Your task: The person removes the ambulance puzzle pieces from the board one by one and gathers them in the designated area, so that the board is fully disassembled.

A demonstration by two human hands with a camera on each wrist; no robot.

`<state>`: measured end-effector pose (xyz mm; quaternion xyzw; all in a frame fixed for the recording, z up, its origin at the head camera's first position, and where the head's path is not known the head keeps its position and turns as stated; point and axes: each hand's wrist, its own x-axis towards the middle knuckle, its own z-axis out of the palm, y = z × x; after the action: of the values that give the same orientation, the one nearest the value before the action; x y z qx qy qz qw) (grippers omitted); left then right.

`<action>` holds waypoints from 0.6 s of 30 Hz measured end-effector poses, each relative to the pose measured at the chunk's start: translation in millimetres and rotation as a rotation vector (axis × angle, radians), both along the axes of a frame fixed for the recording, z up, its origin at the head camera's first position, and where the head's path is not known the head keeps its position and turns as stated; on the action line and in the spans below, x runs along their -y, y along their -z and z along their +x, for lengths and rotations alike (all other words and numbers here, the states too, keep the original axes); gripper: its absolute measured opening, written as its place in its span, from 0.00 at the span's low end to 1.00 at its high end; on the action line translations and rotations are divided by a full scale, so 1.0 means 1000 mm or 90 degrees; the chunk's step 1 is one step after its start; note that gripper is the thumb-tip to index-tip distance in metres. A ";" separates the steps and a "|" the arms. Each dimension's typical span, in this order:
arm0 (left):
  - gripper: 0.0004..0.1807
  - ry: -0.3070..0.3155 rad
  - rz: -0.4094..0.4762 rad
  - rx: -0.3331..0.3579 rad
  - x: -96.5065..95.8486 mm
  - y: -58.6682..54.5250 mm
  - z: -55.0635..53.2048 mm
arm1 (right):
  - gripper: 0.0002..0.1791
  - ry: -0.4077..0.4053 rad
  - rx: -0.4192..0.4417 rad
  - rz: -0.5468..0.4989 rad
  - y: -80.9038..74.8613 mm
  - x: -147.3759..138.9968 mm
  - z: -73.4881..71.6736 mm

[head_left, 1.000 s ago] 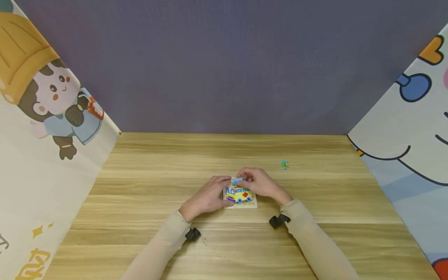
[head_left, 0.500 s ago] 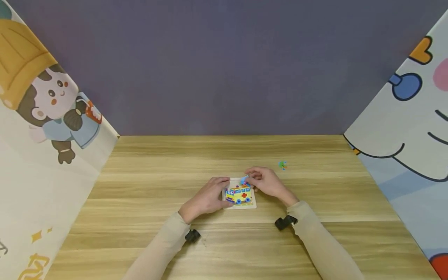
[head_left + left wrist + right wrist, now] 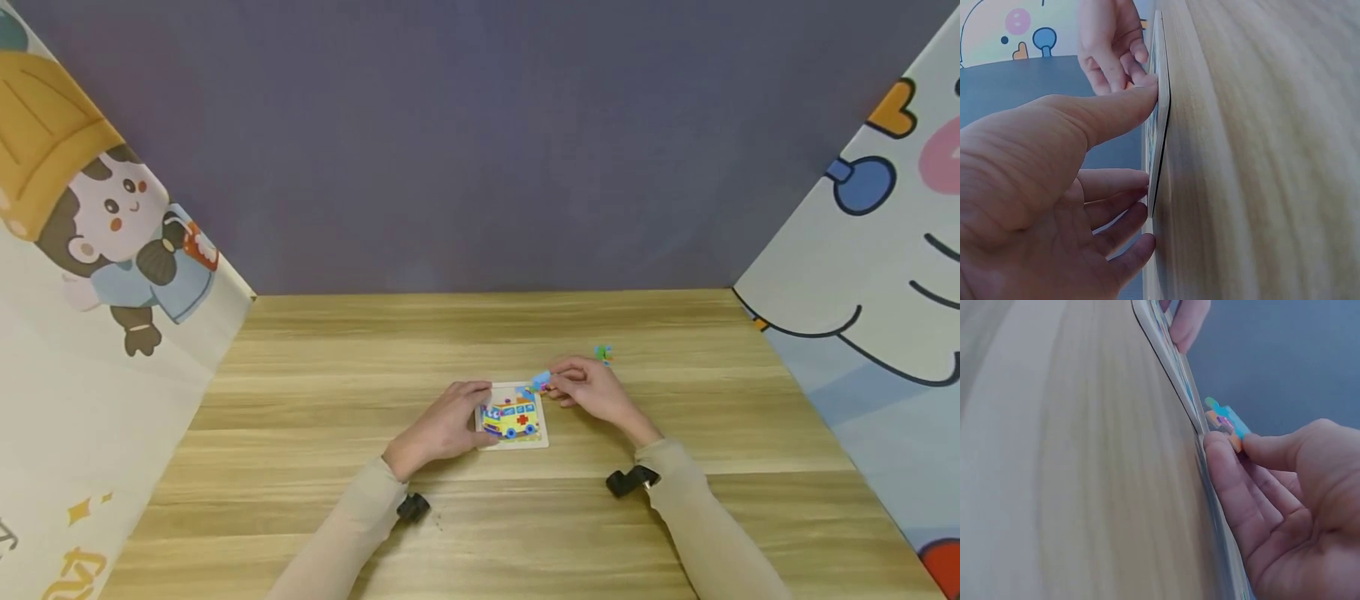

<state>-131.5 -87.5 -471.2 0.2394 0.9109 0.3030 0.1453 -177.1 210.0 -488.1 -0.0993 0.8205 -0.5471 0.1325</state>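
Observation:
A small framed jigsaw puzzle [image 3: 517, 421] with a yellow ambulance picture lies flat on the wooden table. My left hand [image 3: 442, 421] rests on its left side, thumb at the near edge and straight fingers at the far left corner. Just off the puzzle's upper right corner, my right hand [image 3: 592, 390] pinches a blue jigsaw piece [image 3: 1227, 422] between thumb and index finger; orange and purple show on it too. Pale backing shows in the puzzle's upper left. Past the right hand lies a loose green-and-blue jigsaw piece [image 3: 603, 355].
The wooden table [image 3: 337, 350] runs back to a dark wall [image 3: 480, 150]. Cartoon-printed panels stand at the left [image 3: 75, 333] and right [image 3: 885, 333]. Each sleeve carries a black wrist camera.
My right hand has moved right with the blue jigsaw piece, from over the puzzle's top to beyond its upper right corner. The left hand stays on the puzzle. The view has shifted slightly.

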 end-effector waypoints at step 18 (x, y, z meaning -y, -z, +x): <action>0.33 0.020 0.008 -0.009 0.001 0.000 -0.001 | 0.18 0.084 -0.067 0.076 0.002 -0.055 -0.003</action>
<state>-132.1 -88.7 -471.0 0.2568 0.9061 0.3046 0.1420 -180.6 265.0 -490.1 -0.0653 0.8623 -0.4988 0.0585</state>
